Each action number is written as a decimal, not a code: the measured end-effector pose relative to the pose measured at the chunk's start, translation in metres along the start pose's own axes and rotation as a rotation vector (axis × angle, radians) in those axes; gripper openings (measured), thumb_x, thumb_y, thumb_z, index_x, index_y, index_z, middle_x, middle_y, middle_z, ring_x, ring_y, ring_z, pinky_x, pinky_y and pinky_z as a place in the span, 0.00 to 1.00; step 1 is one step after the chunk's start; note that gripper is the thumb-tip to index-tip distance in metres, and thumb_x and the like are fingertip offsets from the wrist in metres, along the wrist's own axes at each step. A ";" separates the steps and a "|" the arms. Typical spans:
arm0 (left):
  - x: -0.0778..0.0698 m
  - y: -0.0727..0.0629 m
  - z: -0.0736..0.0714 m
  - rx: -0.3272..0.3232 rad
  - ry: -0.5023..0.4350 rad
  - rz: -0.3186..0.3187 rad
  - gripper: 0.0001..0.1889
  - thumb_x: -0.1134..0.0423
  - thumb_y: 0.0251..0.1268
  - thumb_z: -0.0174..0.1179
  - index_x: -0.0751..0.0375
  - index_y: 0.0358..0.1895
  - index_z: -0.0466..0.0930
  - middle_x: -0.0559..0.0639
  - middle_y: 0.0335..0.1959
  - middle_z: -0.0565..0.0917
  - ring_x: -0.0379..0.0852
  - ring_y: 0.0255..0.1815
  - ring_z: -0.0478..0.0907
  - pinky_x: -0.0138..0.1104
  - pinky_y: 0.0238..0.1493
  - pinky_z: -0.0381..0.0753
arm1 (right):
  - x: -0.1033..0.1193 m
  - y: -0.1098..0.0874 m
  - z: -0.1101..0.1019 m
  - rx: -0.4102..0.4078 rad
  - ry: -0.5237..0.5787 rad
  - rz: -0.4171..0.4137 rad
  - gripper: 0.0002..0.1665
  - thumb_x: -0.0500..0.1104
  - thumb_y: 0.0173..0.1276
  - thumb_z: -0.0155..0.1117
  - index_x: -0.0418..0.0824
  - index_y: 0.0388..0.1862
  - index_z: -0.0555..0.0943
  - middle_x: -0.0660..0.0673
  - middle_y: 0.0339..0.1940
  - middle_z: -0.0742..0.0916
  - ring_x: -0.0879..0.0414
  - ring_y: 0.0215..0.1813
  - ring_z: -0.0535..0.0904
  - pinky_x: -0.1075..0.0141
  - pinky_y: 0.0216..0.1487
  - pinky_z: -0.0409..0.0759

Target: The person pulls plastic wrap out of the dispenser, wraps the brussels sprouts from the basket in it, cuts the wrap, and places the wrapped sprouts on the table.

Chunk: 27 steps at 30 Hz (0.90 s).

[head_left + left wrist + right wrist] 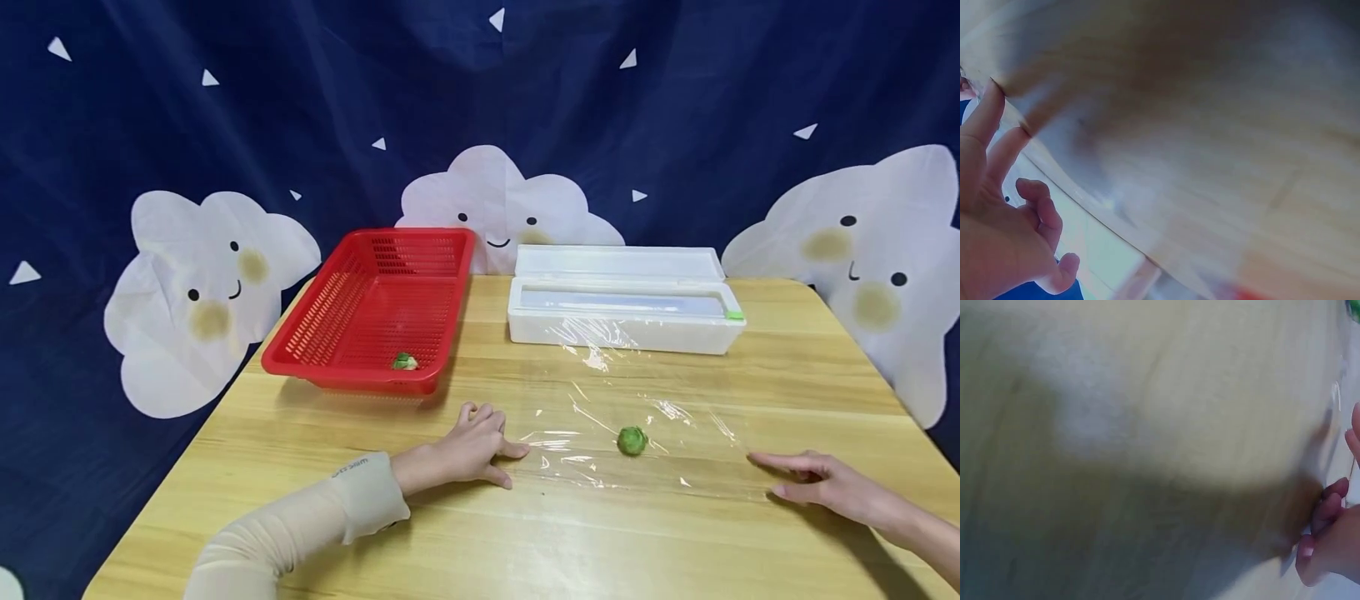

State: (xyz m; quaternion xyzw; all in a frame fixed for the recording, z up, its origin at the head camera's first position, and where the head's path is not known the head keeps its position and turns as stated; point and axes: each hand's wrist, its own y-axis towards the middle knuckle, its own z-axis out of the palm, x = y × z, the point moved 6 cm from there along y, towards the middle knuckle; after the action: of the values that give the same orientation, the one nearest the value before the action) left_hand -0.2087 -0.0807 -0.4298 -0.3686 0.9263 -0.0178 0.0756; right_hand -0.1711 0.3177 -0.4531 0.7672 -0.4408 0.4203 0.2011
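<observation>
A sheet of clear cling film (pixel 600 417) lies over the table, running from the front of a white cling film box (pixel 622 333) with its lid up. On the film sits a small round green Brussels sprout (pixel 632 441). My left hand (pixel 476 442) touches the film's left edge with thumb and index finger spread apart; the other fingers are bent, as the left wrist view shows. At the right edge, the index finger and thumb of my right hand (pixel 832 483) reach the film, tips apart. The right wrist view catches only part of that hand (pixel 1329 531).
A red plastic basket (pixel 442 333) stands at the back left, with a green and white sprout (pixel 404 361) in its near end. The wooden table (pixel 600 550) ends at a dark blue curtain (pixel 450 83) printed with clouds. A green slider (pixel 734 315) sits on the box's right end.
</observation>
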 end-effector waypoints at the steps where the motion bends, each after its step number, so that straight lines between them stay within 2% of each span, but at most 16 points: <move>1: 0.000 0.000 0.000 0.000 0.004 -0.002 0.30 0.42 0.41 0.66 0.41 0.53 0.76 0.40 0.25 0.61 0.40 0.34 0.54 0.41 0.46 0.52 | 0.001 0.000 0.000 -0.021 -0.008 -0.018 0.33 0.29 0.62 0.55 0.61 0.60 0.72 0.66 0.24 0.69 0.75 0.29 0.62 0.73 0.26 0.59; 4: -0.001 0.000 -0.001 -0.001 0.018 -0.003 0.29 0.41 0.40 0.66 0.41 0.53 0.77 0.40 0.25 0.61 0.40 0.34 0.54 0.41 0.46 0.52 | 0.008 -0.002 0.003 -0.150 -0.073 -0.077 0.33 0.28 0.58 0.59 0.58 0.58 0.75 0.52 0.19 0.62 0.63 0.24 0.57 0.68 0.23 0.55; 8: -0.003 0.000 -0.001 0.003 0.000 -0.007 0.28 0.42 0.41 0.67 0.41 0.52 0.78 0.40 0.25 0.60 0.40 0.34 0.54 0.40 0.45 0.51 | 0.020 -0.007 0.011 -0.336 -0.297 -0.161 0.30 0.31 0.47 0.69 0.53 0.50 0.81 0.60 0.24 0.69 0.69 0.27 0.60 0.71 0.24 0.55; 11: -0.003 0.003 -0.001 -0.021 -0.001 0.007 0.25 0.44 0.45 0.66 0.42 0.50 0.79 0.40 0.24 0.61 0.40 0.33 0.55 0.41 0.46 0.53 | 0.028 -0.007 0.015 -0.402 -0.443 -0.248 0.32 0.34 0.38 0.74 0.60 0.44 0.83 0.63 0.24 0.67 0.72 0.25 0.58 0.73 0.23 0.50; 13: -0.004 0.005 -0.001 -0.054 0.022 0.024 0.21 0.45 0.48 0.64 0.41 0.48 0.81 0.40 0.25 0.63 0.40 0.34 0.57 0.42 0.47 0.54 | 0.032 -0.006 0.015 -0.437 -0.504 -0.298 0.33 0.36 0.33 0.75 0.63 0.40 0.83 0.64 0.24 0.67 0.73 0.25 0.58 0.73 0.24 0.47; 15: -0.006 0.006 -0.002 -0.093 0.057 0.044 0.16 0.46 0.52 0.62 0.41 0.45 0.83 0.40 0.26 0.64 0.41 0.35 0.59 0.43 0.48 0.56 | 0.034 -0.004 0.014 -0.459 -0.517 -0.328 0.32 0.36 0.31 0.75 0.63 0.38 0.84 0.65 0.24 0.68 0.74 0.24 0.58 0.74 0.24 0.47; 19: -0.009 0.007 -0.005 -0.143 0.114 0.058 0.10 0.48 0.56 0.60 0.39 0.40 0.85 0.40 0.26 0.66 0.41 0.36 0.61 0.44 0.49 0.57 | 0.037 -0.001 0.013 -0.491 -0.551 -0.357 0.23 0.37 0.32 0.75 0.58 0.31 0.86 0.66 0.24 0.69 0.76 0.24 0.59 0.74 0.27 0.48; 22: -0.008 0.007 -0.005 -0.158 0.131 0.050 0.09 0.48 0.58 0.58 0.39 0.39 0.86 0.40 0.26 0.66 0.41 0.36 0.61 0.44 0.49 0.58 | 0.037 0.000 0.013 -0.499 -0.583 -0.366 0.19 0.38 0.32 0.75 0.56 0.28 0.86 0.66 0.24 0.69 0.76 0.24 0.60 0.72 0.30 0.49; 27: -0.004 0.004 -0.005 -0.157 0.108 0.011 0.09 0.49 0.59 0.58 0.38 0.40 0.85 0.40 0.26 0.66 0.41 0.35 0.61 0.44 0.49 0.57 | 0.035 0.002 0.014 -0.477 -0.551 -0.407 0.24 0.37 0.30 0.75 0.56 0.32 0.86 0.65 0.26 0.70 0.76 0.25 0.60 0.72 0.29 0.49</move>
State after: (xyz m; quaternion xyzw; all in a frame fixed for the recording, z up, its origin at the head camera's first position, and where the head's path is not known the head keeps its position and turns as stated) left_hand -0.2099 -0.0751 -0.4248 -0.3667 0.9297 0.0355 -0.0035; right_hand -0.1573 0.2896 -0.4320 0.8542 -0.4026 0.0371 0.3269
